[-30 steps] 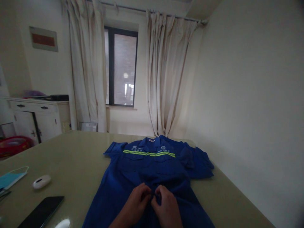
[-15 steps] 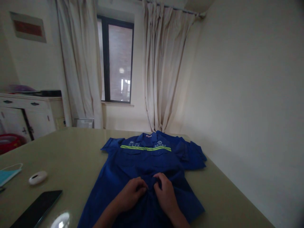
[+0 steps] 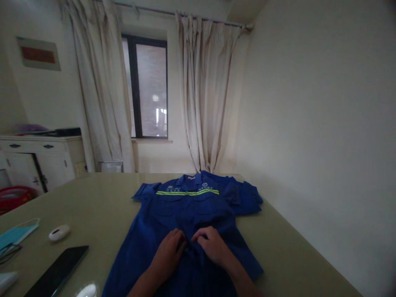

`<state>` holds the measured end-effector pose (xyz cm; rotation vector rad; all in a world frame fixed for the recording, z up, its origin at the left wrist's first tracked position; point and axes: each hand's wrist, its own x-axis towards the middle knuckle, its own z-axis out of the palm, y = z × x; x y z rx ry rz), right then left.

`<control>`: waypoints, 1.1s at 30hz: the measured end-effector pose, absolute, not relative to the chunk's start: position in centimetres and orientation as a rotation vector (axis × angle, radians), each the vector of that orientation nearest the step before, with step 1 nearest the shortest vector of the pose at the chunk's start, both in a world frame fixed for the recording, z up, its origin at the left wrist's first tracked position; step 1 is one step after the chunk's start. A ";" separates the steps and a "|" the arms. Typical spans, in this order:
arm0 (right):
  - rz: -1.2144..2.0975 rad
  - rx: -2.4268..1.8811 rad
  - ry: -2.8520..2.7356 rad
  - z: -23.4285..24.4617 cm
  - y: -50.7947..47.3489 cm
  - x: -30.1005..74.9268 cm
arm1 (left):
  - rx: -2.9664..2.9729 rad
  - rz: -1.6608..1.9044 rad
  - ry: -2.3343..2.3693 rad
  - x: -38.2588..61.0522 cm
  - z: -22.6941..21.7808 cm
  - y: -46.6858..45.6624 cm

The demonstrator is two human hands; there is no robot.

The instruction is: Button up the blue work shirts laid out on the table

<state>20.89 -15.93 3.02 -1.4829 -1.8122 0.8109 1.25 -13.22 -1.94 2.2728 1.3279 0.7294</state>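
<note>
A blue short-sleeved work shirt [image 3: 154, 243] lies spread front up, collar away from me, with yellow-green stripes and white print across the chest. My left hand [image 3: 169, 249] is at the middle of its front, thumb and fingers closed on the cloth at the opening. Just to the right, my right hand [image 3: 213, 245] pinches the other side of the opening with bent fingers. The fingertips of both hands are close together, and the bit of cloth between them is too dark to make out.
Under the shirt's right sleeve lies more folded blue clothing [image 3: 249, 202]. At the left of the table [image 3: 102, 206] are a black phone [image 3: 57, 270], a white oval case [image 3: 59, 233], a blue face mask [image 3: 20, 236] and a dark cable [image 3: 10, 251]. A wall borders the right side.
My view has shifted slightly right and up. Both hands still work at the shirt's front; the right fingers have straightened a little and the cloth between the hands lies lower.
</note>
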 end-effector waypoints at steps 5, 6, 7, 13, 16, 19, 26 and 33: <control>1.374 -1.393 -1.869 4.0 -18.0 20.7 | 2.191 0.434 1.296 -0.3 -0.1 -14.3; 1.298 -1.405 -1.883 4.3 -17.9 20.5 | 2.175 0.385 1.296 -0.6 0.4 -14.4; 1.150 -1.442 -1.892 4.5 -17.6 20.2 | 2.166 0.349 1.304 -0.8 0.7 -14.3; 0.586 -1.738 -1.959 4.1 -14.8 16.4 | 2.216 0.367 1.518 0.2 0.6 -12.3; 0.461 -1.855 -1.921 2.3 -14.2 15.0 | 2.192 0.388 1.611 1.0 0.1 -10.7; 0.345 -1.932 -1.915 0.9 -14.1 14.5 | 2.150 0.392 1.719 1.4 -0.1 -9.2; 0.438 -1.890 -1.878 0.0 -13.8 16.2 | 2.105 0.394 1.778 3.2 -0.5 -8.4; 0.471 -1.716 -1.857 -0.1 -13.4 17.6 | 2.016 0.530 1.693 3.1 -1.8 -9.5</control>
